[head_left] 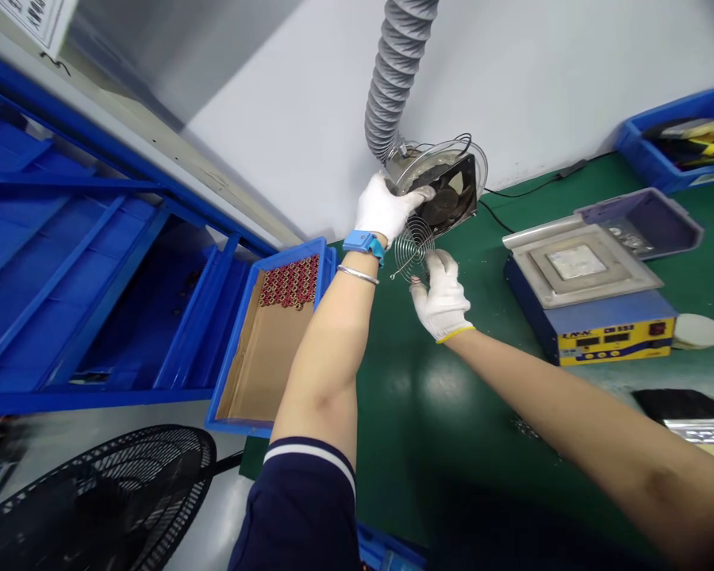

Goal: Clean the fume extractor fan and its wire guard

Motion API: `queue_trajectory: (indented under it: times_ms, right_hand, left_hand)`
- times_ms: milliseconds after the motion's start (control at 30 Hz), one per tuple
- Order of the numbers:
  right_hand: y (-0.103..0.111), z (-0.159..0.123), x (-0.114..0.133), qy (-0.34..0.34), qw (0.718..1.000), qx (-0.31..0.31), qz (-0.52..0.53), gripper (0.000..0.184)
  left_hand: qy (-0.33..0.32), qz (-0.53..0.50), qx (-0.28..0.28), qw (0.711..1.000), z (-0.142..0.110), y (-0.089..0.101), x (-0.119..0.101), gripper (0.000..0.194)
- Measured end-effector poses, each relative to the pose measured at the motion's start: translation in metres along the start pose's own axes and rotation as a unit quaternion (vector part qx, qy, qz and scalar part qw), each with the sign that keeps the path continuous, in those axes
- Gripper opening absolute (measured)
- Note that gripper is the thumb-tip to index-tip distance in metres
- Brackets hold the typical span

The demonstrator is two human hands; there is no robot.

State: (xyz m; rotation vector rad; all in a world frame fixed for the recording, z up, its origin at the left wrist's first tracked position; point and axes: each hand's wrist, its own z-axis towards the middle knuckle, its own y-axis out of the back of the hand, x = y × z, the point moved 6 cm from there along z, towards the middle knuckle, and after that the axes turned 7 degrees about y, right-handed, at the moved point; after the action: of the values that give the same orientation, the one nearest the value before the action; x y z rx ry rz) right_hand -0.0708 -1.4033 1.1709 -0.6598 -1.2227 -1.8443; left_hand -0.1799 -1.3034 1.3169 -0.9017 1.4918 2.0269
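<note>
My left hand (386,208), in a white glove with a blue wrist strap, is closed on the near edge of a black square cooling fan (446,198). That fan sits at the mouth of a grey corrugated duct (396,75), with a clear round rim around it. Just below, my right hand (443,295), also gloved, pinches the edge of a round wire fan guard (413,247) between thumb and fingers. The guard hangs tilted beside the fan, its upper edge near my left hand. Whether the guard touches the fan I cannot tell.
To the left stands a blue tray (262,341) with rows of small red ring-shaped parts. A blue and yellow heating unit (595,301), a grey bin (648,222) and a blue tool bin (684,143) are on the right. A large black fan (107,500) stands lower left.
</note>
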Motion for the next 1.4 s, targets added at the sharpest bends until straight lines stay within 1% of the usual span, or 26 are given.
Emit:
queue_trajectory:
  times_ms: [100,200,267,333,433,500,567,633,767,867,967,1033,1067,1100,1133,1200,1233,1267,1333,1367,1400]
  right_hand:
    - [0.02,-0.005,-0.003,0.053,0.998,-0.037,0.011,0.051]
    - [0.044,-0.003,-0.008,0.095,0.993,-0.067,0.022,0.044]
    - [0.055,0.002,-0.013,0.096,0.994,-0.057,0.011,0.042]
    - [0.059,0.006,-0.019,0.069,0.997,-0.016,-0.014,0.043]
    - [0.048,0.006,-0.019,0.034,0.995,0.084,-0.036,0.044]
    - [0.035,0.003,-0.013,0.039,0.985,0.155,-0.068,0.046]
    - [0.022,-0.001,-0.004,0.055,0.971,0.202,-0.118,0.05]
    - [0.012,-0.003,0.006,0.081,0.955,0.232,-0.167,0.058]
    - [-0.003,-0.007,0.021,0.127,0.925,0.274,-0.229,0.076]
    - [-0.008,-0.01,0.021,0.127,0.91,0.309,-0.247,0.08]
    - [-0.004,-0.016,0.009,0.125,0.902,0.341,-0.235,0.075]
    - [0.01,-0.023,-0.009,0.105,0.904,0.357,-0.212,0.069]
    - [0.022,-0.028,-0.022,0.079,0.908,0.359,-0.203,0.065]
    - [0.038,-0.036,-0.039,0.04,0.912,0.355,-0.201,0.062]
    - [0.057,-0.047,-0.058,-0.012,0.914,0.348,-0.208,0.058]
    - [0.1,-0.08,-0.098,-0.117,0.904,0.34,-0.231,0.052]
    - [0.122,-0.101,-0.117,-0.168,0.892,0.341,-0.244,0.05]
    - [0.141,-0.121,-0.13,-0.181,0.891,0.337,-0.244,0.049]
    - [0.166,-0.158,-0.145,-0.151,0.895,0.327,-0.261,0.051]
    - [0.173,-0.173,-0.15,-0.135,0.894,0.323,-0.28,0.051]
    - [0.174,-0.185,-0.151,-0.111,0.894,0.321,-0.292,0.052]
  left_hand:
    - [0.005,0.031,0.006,0.999,-0.003,0.002,0.001,0.052]
    - [0.011,0.057,0.012,0.998,-0.006,0.004,0.004,0.052]
    - [0.008,0.06,0.01,0.998,-0.007,0.005,0.005,0.05]
    - [0.001,0.047,0.004,0.999,-0.006,0.004,0.006,0.048]
    - [-0.006,0.017,-0.002,1.0,-0.004,0.002,0.007,0.047]
    - [-0.006,0.002,-0.004,1.0,-0.006,0.0,0.009,0.047]
    - [-0.003,-0.005,-0.008,1.0,-0.009,-0.001,0.013,0.046]
    - [0.003,-0.009,-0.018,1.0,-0.014,-0.001,0.017,0.046]
    - [0.011,-0.013,-0.029,0.999,-0.023,0.0,0.029,0.046]
    - [0.012,-0.011,-0.025,1.0,-0.026,-0.003,0.038,0.048]
    - [0.005,-0.012,-0.022,1.0,-0.025,-0.006,0.046,0.051]
    - [-0.002,-0.016,-0.022,1.0,-0.024,-0.007,0.051,0.054]
    - [-0.007,-0.016,-0.021,1.0,-0.023,-0.008,0.053,0.055]
    - [-0.009,-0.015,-0.021,1.0,-0.023,-0.007,0.056,0.056]
    - [-0.012,-0.013,-0.019,1.0,-0.023,-0.007,0.058,0.057]
    - [-0.021,-0.007,-0.006,1.0,-0.023,-0.006,0.062,0.058]
    - [-0.025,-0.005,-0.002,1.0,-0.024,-0.005,0.064,0.058]
    - [-0.028,-0.005,0.0,1.0,-0.026,-0.004,0.066,0.058]
    - [-0.027,-0.003,0.001,1.0,-0.031,-0.002,0.072,0.058]
    - [-0.024,-0.003,0.003,1.0,-0.034,-0.002,0.076,0.059]
    - [-0.023,-0.005,0.004,1.0,-0.037,-0.003,0.08,0.06]
